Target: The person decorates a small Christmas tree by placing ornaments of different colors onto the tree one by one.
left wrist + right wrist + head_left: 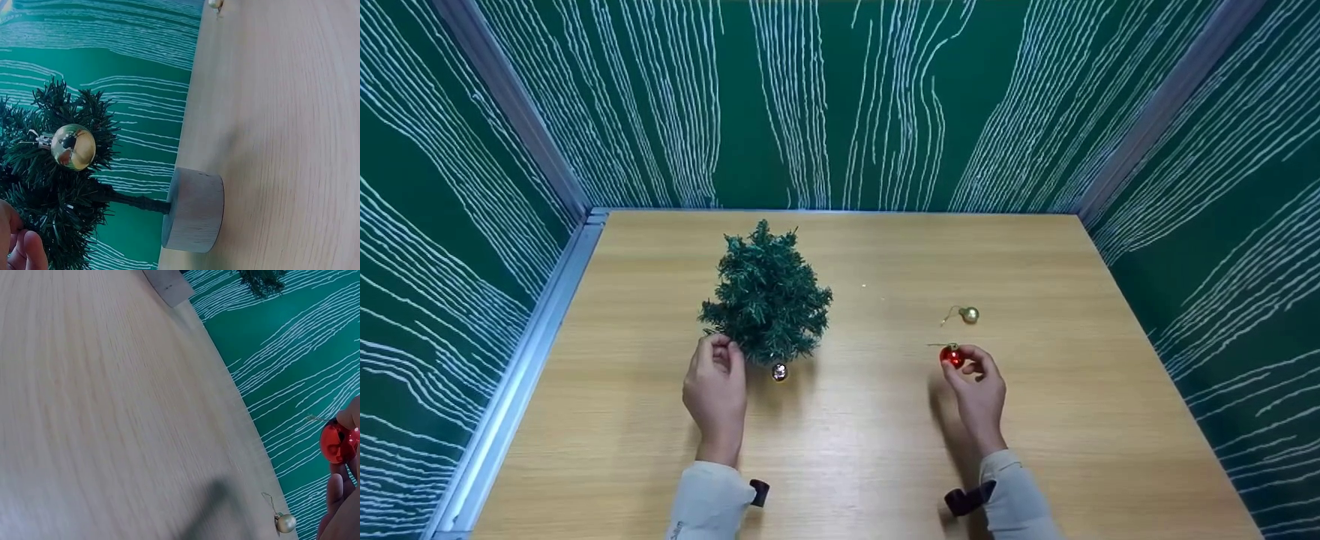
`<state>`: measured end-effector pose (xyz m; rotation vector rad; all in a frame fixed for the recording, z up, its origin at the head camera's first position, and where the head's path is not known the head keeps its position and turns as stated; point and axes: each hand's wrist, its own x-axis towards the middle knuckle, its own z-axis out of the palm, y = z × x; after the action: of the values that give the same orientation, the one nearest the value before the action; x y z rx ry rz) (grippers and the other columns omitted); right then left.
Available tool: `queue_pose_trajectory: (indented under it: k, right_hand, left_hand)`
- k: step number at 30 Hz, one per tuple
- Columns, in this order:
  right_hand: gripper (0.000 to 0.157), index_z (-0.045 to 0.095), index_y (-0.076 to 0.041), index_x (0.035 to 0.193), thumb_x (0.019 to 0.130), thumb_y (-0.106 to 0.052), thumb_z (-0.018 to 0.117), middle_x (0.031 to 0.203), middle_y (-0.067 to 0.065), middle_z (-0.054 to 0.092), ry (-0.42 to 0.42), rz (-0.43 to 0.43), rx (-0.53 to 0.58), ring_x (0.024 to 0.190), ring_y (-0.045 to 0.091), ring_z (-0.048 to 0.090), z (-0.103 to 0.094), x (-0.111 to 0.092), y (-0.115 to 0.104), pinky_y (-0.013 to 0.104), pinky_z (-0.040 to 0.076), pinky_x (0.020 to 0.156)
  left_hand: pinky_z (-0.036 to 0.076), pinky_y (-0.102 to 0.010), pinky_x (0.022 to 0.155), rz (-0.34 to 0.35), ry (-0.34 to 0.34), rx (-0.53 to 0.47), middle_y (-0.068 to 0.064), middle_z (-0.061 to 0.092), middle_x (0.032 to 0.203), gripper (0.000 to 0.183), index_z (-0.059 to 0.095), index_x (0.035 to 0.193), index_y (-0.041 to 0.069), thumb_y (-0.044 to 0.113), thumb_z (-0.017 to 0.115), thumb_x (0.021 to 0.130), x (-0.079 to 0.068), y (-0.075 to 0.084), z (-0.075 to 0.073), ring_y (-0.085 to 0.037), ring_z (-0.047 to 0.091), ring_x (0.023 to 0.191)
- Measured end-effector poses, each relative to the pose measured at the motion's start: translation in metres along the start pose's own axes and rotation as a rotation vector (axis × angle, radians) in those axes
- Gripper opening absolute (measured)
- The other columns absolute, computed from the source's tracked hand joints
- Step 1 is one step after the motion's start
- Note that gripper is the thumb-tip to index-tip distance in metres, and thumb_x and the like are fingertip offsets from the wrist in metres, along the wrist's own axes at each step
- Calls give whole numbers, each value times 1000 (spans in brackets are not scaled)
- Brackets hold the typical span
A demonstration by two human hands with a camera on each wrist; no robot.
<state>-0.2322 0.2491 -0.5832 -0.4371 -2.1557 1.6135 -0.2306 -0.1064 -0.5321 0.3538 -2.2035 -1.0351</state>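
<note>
A small green artificial Christmas tree (769, 296) stands left of the middle of the table. At its lower left edge my left hand (716, 390) pinches a branch tip between thumb and fingers. A shiny gold bauble (73, 147) hangs from the tree's front, close to that hand. The right hand (979, 394) holds a red bauble (952, 355) between thumb and fingertips, above the table, and its thin hanging loop (316, 418) points left. Part of the right hand is cut off in the right wrist view.
Beyond the right hand, a second gold bauble (970, 315) with a string loop lies on the wooden table (847, 465). The tree's round grey base (194, 211) shows in the left wrist view. Green walls (862, 105) with white lines enclose the table's back and sides.
</note>
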Motion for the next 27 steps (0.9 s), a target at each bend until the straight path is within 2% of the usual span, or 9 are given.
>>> queue_pose_trajectory:
  k: [6,13,16,27]
  right_hand:
    - [31,65,-6,110,82,-5,77,102,0,62,-9,1,-1,82,14,49,2,0,-1,27,31,78]
    - [33,65,-5,112,82,-7,78,99,8,62,-19,20,-19,82,14,49,5,-2,-4,27,33,75]
    - [32,64,-6,112,82,-7,77,101,4,61,-32,26,-12,84,16,49,5,-3,-4,28,34,74]
    - [32,65,-6,110,81,-7,78,105,4,63,-35,12,15,84,15,49,7,-5,-5,29,32,78]
  left_hand:
    - [43,-34,55,-1,-1,2,0,63,75,6,64,96,13,17,65,92,5,-2,1,-14,57,63]
    - [44,-36,55,17,16,19,0,64,75,6,65,95,12,16,66,91,9,-9,3,-15,58,63]
    - [44,-34,56,14,9,17,0,64,75,6,64,96,12,17,66,92,10,-11,3,-14,58,63]
    - [47,-40,57,11,16,27,-1,64,76,7,64,97,13,19,65,92,14,-13,4,-17,60,65]
